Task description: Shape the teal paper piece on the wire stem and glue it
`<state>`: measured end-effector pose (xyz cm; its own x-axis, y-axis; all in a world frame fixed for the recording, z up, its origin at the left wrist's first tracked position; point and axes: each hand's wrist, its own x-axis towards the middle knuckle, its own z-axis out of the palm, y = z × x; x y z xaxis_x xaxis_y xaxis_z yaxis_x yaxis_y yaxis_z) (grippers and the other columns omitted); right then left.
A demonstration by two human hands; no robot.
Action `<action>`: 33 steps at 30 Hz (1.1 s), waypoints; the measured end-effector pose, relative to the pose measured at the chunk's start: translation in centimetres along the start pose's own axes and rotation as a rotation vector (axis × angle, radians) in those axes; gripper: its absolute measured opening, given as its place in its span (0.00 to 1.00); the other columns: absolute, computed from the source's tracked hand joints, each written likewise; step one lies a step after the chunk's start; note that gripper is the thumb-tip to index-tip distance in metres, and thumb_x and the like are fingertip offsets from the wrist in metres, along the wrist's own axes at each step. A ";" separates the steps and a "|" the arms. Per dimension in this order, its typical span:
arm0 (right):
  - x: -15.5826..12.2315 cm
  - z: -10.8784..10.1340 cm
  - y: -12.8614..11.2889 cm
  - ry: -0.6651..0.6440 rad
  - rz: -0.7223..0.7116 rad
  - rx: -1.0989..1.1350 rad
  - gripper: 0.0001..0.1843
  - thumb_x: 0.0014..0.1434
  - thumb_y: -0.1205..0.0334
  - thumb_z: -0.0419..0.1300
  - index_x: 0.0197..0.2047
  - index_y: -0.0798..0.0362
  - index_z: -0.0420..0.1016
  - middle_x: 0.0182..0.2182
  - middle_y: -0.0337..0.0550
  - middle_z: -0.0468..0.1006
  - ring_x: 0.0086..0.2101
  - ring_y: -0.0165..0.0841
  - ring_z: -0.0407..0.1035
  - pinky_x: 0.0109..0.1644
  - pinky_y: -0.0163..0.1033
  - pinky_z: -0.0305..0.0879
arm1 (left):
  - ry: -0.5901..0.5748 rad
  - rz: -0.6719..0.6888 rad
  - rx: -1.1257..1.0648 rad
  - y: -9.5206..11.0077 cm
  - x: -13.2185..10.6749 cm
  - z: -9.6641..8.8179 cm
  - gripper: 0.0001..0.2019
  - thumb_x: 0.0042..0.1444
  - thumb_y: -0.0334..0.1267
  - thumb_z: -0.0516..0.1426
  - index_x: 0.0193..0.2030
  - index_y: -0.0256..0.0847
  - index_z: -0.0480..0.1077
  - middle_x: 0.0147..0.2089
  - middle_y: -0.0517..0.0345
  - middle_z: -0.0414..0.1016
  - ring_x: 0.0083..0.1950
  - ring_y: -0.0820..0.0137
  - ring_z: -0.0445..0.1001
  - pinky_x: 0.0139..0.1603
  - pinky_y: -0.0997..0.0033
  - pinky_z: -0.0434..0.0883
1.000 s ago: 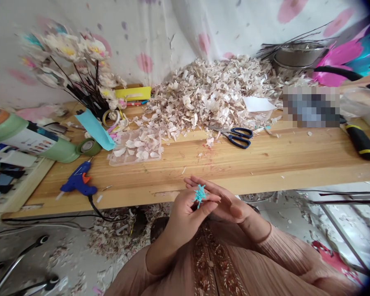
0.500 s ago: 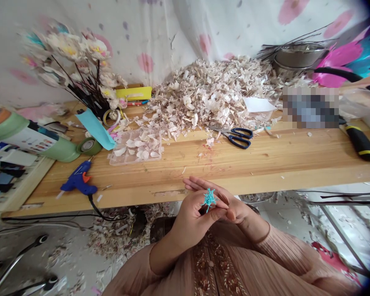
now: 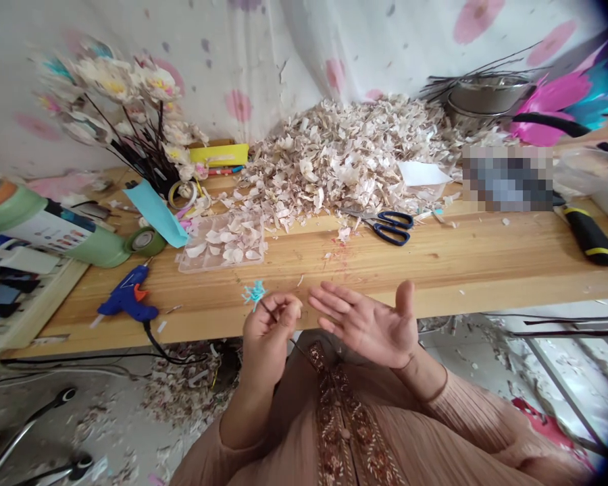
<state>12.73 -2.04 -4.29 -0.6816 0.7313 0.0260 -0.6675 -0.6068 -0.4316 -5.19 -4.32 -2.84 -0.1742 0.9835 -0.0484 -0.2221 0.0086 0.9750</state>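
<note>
The left hand (image 3: pixel 266 341) is at the lower centre of the frame, just left of the middle, its fingers curled and its thumb pressed against them. They pinch a thin dark stem (image 3: pixel 268 311) that carries a turquoise tuft (image 3: pixel 255 293) at its upper end. The tuft sticks out past the knuckles, to the upper left of the hand, over the front part of the table (image 3: pixel 436 287); the stem's other end slants down to the right, below the hand, in front of the shirt (image 3: pixel 294 432).

The right hand (image 3: pixel 372 324), just right of centre, is open and has hold of nothing: palm up, fingers nearly straight and pointing left, thumb raised well apart. Its fingertips are near the left hand, with a small gap between.

Above the hands, scissors (image 3: pixel 392 229) with dark blue handles lie beside a big pile of pale petals (image 3: pixel 344 155) at the upper centre. A clear tray (image 3: pixel 217 267) of petals sits left of centre, and a blue glue gun (image 3: pixel 129 297) lies at the left. White flowers (image 3: pixel 126 91) on dark stalks stand at the upper left; a metal bowl (image 3: pixel 489 98) is at the upper right.
</note>
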 end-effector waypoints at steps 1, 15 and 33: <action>-0.1 0.2 -0.2 0.023 -0.005 0.015 0.53 0.46 0.19 0.48 0.60 0.53 0.69 0.66 0.51 0.61 0.67 0.44 0.47 0.69 0.51 0.41 | 0.023 0.027 0.039 0.0 0.1 -0.4 0.11 0.52 0.44 0.65 0.34 0.39 0.73 0.26 0.63 0.68 0.22 0.79 0.57 0.23 0.77 0.57; 0.1 2.3 -0.8 0.192 -0.198 0.077 0.53 0.51 0.20 0.40 0.63 0.53 0.65 0.66 0.51 0.61 0.67 0.42 0.48 0.71 0.49 0.39 | -0.154 0.439 0.541 -1.0 -1.5 1.6 0.01 0.51 0.33 0.65 0.32 0.43 0.77 0.31 0.58 0.79 0.30 0.71 0.74 0.32 0.70 0.72; 0.2 2.5 -0.2 0.201 -0.166 0.104 0.50 0.52 0.22 0.42 0.60 0.53 0.68 0.64 0.51 0.64 0.66 0.42 0.50 0.71 0.48 0.38 | -0.192 0.613 0.578 -1.5 -1.5 2.1 0.05 0.55 0.31 0.63 0.32 0.46 0.79 0.31 0.59 0.79 0.30 0.71 0.76 0.30 0.72 0.73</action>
<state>11.99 -2.56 -1.92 -0.4942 0.8641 -0.0952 -0.7992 -0.4947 -0.3415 -2.60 -5.41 -3.75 0.0735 0.8577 0.5088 0.3899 -0.4943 0.7769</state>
